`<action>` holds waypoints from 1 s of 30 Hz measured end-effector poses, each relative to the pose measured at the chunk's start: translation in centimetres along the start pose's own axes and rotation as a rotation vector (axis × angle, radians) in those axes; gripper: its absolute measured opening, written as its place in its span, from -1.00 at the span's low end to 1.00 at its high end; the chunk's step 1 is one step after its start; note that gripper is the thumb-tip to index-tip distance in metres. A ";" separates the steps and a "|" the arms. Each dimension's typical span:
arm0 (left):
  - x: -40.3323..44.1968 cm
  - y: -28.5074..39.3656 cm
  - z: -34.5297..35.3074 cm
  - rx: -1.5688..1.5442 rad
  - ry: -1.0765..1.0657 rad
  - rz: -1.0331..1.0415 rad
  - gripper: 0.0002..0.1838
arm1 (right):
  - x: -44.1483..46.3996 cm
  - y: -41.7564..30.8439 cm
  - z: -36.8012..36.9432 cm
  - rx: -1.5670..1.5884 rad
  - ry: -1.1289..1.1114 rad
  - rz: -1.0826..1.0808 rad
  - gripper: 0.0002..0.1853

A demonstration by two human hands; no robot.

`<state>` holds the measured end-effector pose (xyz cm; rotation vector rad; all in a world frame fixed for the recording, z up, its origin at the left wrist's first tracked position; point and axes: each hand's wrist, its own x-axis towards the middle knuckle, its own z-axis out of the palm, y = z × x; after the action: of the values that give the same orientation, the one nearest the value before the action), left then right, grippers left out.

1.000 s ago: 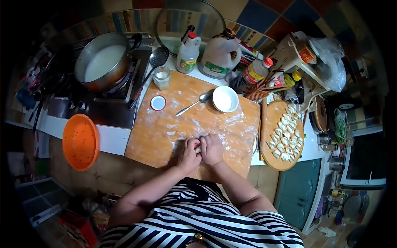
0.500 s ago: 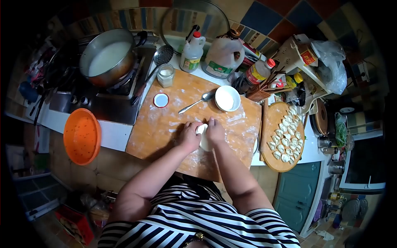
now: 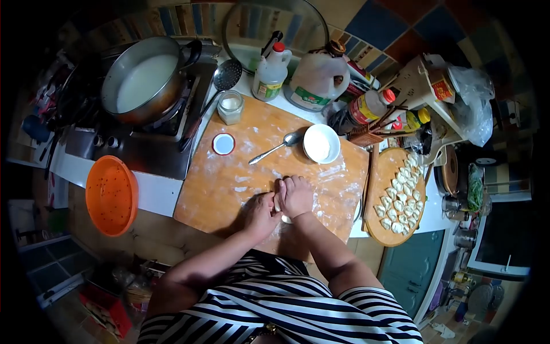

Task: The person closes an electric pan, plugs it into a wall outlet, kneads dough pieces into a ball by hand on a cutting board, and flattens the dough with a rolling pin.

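White, soft-looking dough [image 3: 286,219], a longer visible strip half a second ago, now barely shows beneath the bare right hand [image 3: 295,198], curled over it; the bare left hand [image 3: 263,217] grips its side over the floured wooden board [image 3: 217,189], suggesting folding.

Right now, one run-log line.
left hand: holding pale dough | right hand: over dough, grip hidden | beneath: floured wooden board | beyond: round white bowl, silver metal spoon

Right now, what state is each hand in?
Left hand: closed, holding dough.
Right hand: over the same dough; open or closed cannot be told.
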<state>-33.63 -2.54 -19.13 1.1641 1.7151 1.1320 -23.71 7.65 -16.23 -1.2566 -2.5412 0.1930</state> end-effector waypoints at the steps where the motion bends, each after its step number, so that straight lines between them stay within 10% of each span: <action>1: 0.9 0.3 0.0 0.002 -0.040 -0.070 -0.52 | 0.3 0.5 0.6 0.005 0.004 0.015 -0.73; 8: 4.6 1.0 0.4 -0.059 -0.126 -0.274 -0.62 | 1.0 1.2 1.4 0.152 -0.107 0.502 -0.50; 11: 2.3 4.2 -0.9 0.120 -0.137 0.088 -0.70 | -1.0 3.6 0.6 0.791 -0.267 0.946 -0.37; 14: -0.7 4.8 -0.3 0.147 -0.160 0.421 -0.68 | -1.7 0.7 -6.6 0.689 -0.354 0.837 -0.36; 19: -1.9 1.9 0.1 0.043 -0.034 0.143 -0.66 | -5.1 -0.7 -1.7 0.084 0.101 -0.012 -0.79; 22: -1.8 0.5 -0.6 0.141 0.005 0.074 -0.61 | -3.3 0.4 -0.5 -0.005 0.123 -0.153 -0.83; 30: 2.7 -0.4 1.5 0.066 -0.127 -0.175 -0.69 | 0.4 1.7 1.4 -0.055 -0.103 0.244 -0.66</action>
<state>-33.12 0.33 -20.25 1.0787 1.7297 0.8834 -23.13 9.00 -17.93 -1.6173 -2.4864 0.2479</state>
